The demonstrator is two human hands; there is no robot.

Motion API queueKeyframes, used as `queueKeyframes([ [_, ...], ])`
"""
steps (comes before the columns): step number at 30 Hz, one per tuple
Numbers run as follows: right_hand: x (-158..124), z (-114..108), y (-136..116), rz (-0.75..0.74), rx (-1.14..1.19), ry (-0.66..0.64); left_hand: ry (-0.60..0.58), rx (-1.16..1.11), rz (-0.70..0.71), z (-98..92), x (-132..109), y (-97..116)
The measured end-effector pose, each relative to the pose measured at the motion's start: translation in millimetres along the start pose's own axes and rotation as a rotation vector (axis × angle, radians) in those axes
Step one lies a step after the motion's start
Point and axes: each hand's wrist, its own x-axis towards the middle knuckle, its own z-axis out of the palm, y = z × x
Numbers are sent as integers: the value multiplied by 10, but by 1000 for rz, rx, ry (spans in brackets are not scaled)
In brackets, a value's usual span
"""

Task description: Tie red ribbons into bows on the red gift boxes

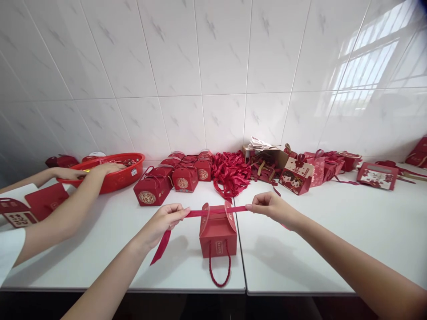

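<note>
A red gift box stands upright near the table's front edge, its rounded top flaps raised and a dark red cord handle hanging down its front. A red ribbon is stretched level across the box top, between the flaps. My left hand, left of the box, pinches one part of the ribbon, and a loose tail hangs below it. To the right of the box, my right hand pinches the ribbon's other side between thumb and fingers. Neither hand touches the box.
At the left, another person's hands reach into a red basin, near an open box. Closed red boxes, a ribbon pile, a carton and patterned boxes line the tiled wall.
</note>
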Motion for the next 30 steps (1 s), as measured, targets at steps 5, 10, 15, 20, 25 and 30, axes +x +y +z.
queueKeyframes([
  [5, -122, -246, -166, -38, -45, 64, 26, 77, 152, 70, -11, 322],
  [10, -240, -417, -106, -4, -89, 107, 3, 186, 216, 205, 41, 394],
  [15, -304, -437, 154, 19, -101, 23, -90, 207, 118, 377, 78, 214],
  [20, -333, -364, 402, 51, -43, -31, -156, 180, 21, 543, 119, 9],
  [25, -355, -285, 549, 129, 66, -68, -193, 160, -60, 630, 164, -115],
  [30, -364, -243, 627, 166, 183, -82, -203, 133, -89, 640, 171, -157],
])
